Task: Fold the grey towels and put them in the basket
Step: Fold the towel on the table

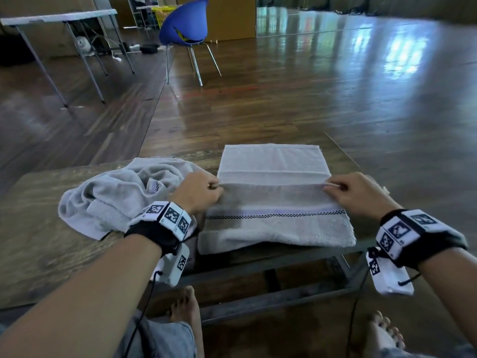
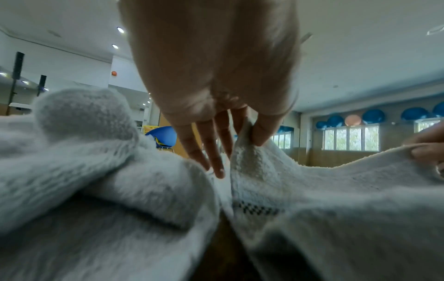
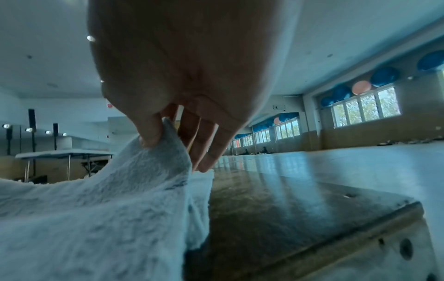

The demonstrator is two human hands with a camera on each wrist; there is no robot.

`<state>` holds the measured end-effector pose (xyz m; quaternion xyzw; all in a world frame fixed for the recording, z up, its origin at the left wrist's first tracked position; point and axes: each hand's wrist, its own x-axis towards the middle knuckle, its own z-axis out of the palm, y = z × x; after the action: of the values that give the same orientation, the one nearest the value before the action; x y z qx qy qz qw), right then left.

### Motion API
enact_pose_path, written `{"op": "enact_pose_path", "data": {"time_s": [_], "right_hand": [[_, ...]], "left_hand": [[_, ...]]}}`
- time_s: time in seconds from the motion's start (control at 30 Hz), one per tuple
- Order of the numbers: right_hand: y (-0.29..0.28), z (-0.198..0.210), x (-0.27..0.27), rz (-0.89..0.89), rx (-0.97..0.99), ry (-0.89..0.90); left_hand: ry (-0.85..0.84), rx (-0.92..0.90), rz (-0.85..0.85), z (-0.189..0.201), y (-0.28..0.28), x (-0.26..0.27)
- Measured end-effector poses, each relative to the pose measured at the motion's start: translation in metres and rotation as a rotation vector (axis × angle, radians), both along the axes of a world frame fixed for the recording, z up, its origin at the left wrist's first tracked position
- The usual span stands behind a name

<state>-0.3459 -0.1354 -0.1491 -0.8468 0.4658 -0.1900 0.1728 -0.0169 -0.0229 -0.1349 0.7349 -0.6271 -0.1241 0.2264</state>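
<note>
Here the first fold of one grey towel (image 1: 277, 200) is under way on the low wooden table (image 1: 38, 215). The left hand (image 1: 197, 193) pinches the towel's lifted edge at its left side, thumb against forefinger, the other fingers hanging straight; the right hand (image 1: 357, 191) pinches the same edge at the right side in the same manner. The edge runs taut between them across the middle of the towel, its far half lying flat, its near part with the checked stripe draped towards the table's front rim.

By the look of it the task is at an early stage: this towel wants the fold laid down and probably another, and the second towel (image 1: 121, 195) lies crumpled and untouched just beside the left hand, touching its wrist. No basket can be made out near the table, so the putting-away is wholly left.

Beyond stand a blue chair (image 1: 184, 24) and a folding table (image 1: 59, 18), well apart on the floor. The crumpled heap crowds the left side.
</note>
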Motion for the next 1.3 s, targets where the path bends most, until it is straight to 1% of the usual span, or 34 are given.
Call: {"op": "enact_pose_path", "data": {"time_s": [0.1,0.17,0.2,0.27,0.3,0.37,0.4,0.43,0.53,0.6,0.67,0.73,0.77,0.83,0.9,0.97,1.03,1.1,1.17,1.2,1.23,1.3], "right_hand": [[0.001,-0.006,-0.002,0.076,0.186,0.156],[-0.005,-0.001,-0.006,0.088,0.223,0.244],[-0.009,0.004,-0.008,0.100,0.250,0.293],[-0.014,0.013,-0.013,0.151,0.377,0.360],[-0.014,0.017,-0.016,0.176,0.458,0.353],[-0.012,0.019,-0.021,0.193,0.579,0.239],[-0.012,0.019,-0.022,0.184,0.576,0.169],[-0.012,0.019,-0.023,0.163,0.518,0.112],[-0.019,0.014,-0.019,0.053,0.149,0.028],[-0.020,0.009,-0.011,-0.023,-0.006,-0.019],[-0.021,0.000,-0.003,-0.040,-0.075,-0.015],[-0.020,-0.008,0.001,-0.018,-0.051,0.049],[-0.019,-0.010,0.001,-0.001,-0.016,0.112],[-0.021,-0.009,-0.001,0.037,0.075,0.231],[-0.027,0.000,-0.006,0.072,0.215,0.296],[-0.034,0.015,-0.015,0.127,0.352,0.314],[-0.039,0.027,-0.025,0.154,0.388,0.278],[-0.041,0.035,-0.035,0.153,0.421,0.184],[-0.043,0.039,-0.037,0.128,0.433,0.068],[-0.046,0.039,-0.035,0.103,0.387,0.017],[-0.049,0.038,-0.031,0.070,0.313,-0.025],[-0.055,0.030,-0.018,-0.026,0.155,-0.087]], "left_hand": [[-0.095,0.130,-0.098,-0.006,0.001,-0.005],[-0.172,0.274,-0.121,0.001,-0.002,-0.007],[-0.184,0.342,-0.129,0.006,-0.003,-0.008],[-0.157,0.465,-0.147,0.016,-0.003,-0.011],[-0.121,0.518,-0.151,0.019,-0.003,-0.012],[-0.044,0.562,-0.154,0.023,-0.001,-0.013],[-0.020,0.537,-0.150,0.024,0.000,-0.012],[-0.006,0.478,-0.137,0.023,0.000,-0.011],[0.039,0.201,-0.009,0.017,-0.007,-0.006],[0.007,0.078,0.022,0.007,-0.013,-0.001],[-0.050,0.039,-0.006,-0.002,-0.018,0.001],[-0.079,0.068,-0.041,-0.009,-0.022,0.002],[-0.100,0.108,-0.054,-0.011,-0.023,0.003],[-0.153,0.229,-0.065,-0.010,-0.027,0.004],[-0.146,0.389,-0.088,-0.003,-0.030,0.004],[-0.103,0.542,-0.123,0.009,-0.029,0.002],[-0.072,0.616,-0.144,0.018,-0.028,0.000],[-0.010,0.569,-0.122,0.025,-0.028,0.004],[0.092,0.420,-0.068,0.029,-0.033,0.010],[0.118,0.321,-0.033,0.028,-0.036,0.013],[0.109,0.215,0.002,0.027,-0.040,0.015],[0.026,0.050,0.070,0.021,-0.044,0.014]]}}
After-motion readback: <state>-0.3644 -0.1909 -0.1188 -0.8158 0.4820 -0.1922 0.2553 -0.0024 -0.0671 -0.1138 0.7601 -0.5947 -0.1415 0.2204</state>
